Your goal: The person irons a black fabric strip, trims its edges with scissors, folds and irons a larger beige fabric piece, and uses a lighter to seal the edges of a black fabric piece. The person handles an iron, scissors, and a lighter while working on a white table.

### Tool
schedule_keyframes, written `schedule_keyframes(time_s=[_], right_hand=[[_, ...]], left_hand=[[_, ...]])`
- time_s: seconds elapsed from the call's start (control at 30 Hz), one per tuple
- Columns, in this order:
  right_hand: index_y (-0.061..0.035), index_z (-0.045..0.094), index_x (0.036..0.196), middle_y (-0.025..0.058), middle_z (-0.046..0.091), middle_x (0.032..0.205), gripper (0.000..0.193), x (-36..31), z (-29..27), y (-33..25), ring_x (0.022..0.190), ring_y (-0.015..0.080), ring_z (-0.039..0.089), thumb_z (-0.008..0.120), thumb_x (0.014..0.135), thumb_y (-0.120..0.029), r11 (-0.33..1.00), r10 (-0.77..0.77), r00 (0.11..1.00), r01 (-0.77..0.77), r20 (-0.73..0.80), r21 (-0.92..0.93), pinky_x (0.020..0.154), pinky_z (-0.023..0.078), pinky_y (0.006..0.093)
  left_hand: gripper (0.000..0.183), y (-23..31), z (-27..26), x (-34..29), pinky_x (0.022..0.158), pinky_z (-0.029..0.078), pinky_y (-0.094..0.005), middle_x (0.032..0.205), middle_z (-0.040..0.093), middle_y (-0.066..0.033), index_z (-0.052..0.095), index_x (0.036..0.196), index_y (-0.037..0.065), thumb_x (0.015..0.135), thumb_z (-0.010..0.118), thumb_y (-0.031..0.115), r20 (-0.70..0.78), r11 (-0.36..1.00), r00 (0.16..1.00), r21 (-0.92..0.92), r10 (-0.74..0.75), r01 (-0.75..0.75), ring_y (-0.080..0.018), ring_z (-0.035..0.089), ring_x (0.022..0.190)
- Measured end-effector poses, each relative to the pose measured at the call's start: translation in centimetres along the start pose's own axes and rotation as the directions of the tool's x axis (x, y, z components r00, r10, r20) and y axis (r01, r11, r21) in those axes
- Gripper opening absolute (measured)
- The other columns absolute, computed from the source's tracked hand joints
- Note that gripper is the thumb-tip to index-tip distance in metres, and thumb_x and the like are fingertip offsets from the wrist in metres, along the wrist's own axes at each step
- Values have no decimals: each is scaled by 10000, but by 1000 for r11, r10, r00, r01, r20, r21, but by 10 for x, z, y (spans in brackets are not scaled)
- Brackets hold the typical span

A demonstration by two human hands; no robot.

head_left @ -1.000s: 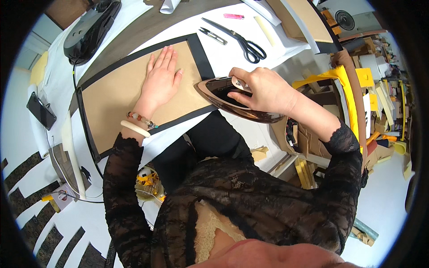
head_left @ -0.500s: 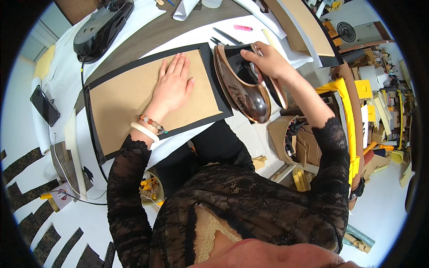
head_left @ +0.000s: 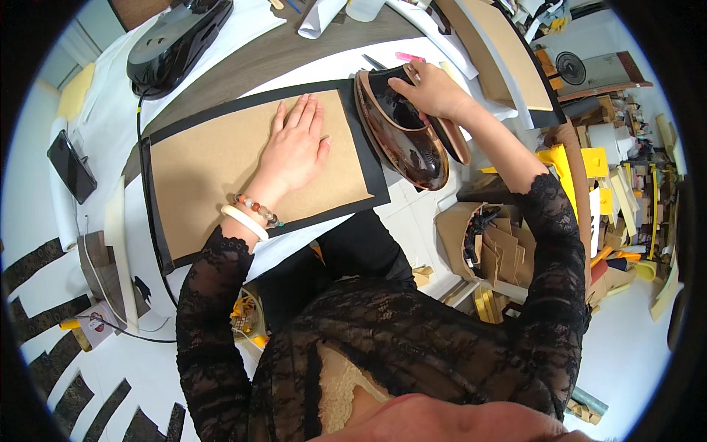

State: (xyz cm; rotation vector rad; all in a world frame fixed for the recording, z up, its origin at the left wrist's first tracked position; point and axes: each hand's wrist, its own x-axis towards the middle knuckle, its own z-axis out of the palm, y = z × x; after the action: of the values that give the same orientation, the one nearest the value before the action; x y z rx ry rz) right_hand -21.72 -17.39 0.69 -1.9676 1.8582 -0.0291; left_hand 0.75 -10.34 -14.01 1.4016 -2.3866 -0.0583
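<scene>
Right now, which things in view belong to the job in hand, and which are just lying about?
In use:
board, flat under the left hand
black border around the board
iron, held by the right hand

Apparently just about, touched by neither hand:
phone
pink stick
carton
fan

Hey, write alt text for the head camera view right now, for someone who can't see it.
A person's right hand grips a glossy brown iron at the right edge of a black-bordered tan panel; the left hand lies flat on the panel. A black phone is at far left, and an open box of cardboard pieces is on the right.
</scene>
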Motion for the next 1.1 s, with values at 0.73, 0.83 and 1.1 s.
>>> schedule_keyframes(time_s=[0.73, 0.83, 1.1], right_hand=[[57, 560, 964, 255, 645, 778, 425, 29, 15, -17, 750, 406, 650, 641, 860, -348, 897, -349, 928, 290, -132, -334, 700, 516, 426], [56, 560, 972, 248, 644, 780, 429, 25, 22, -8, 758, 402, 651, 646, 858, -348, 882, -402, 899, 329, -174, -337, 694, 514, 432], [54, 596, 1017, 247, 661, 815, 420, 0, 29, -34, 807, 400, 659, 608, 860, -335, 905, -312, 931, 231, -190, -357, 754, 534, 425]], left_hand=[[562, 1, -4, 3, 1168, 128, -472, 1483, 321, -187, 355, 1393, -50, 941, 453, 269, 46, 999, 999, -39, -18, 20, -284, 247, 1413], [558, 2, -2, 3, 1166, 135, -474, 1474, 333, -196, 371, 1382, -52, 934, 465, 267, 20, 996, 1000, -90, -13, 15, -288, 258, 1408], [544, 1, -1, 2, 1177, 112, -467, 1468, 346, -195, 365, 1380, -60, 906, 458, 192, 7, 987, 999, -153, -44, 45, -278, 262, 1409]])
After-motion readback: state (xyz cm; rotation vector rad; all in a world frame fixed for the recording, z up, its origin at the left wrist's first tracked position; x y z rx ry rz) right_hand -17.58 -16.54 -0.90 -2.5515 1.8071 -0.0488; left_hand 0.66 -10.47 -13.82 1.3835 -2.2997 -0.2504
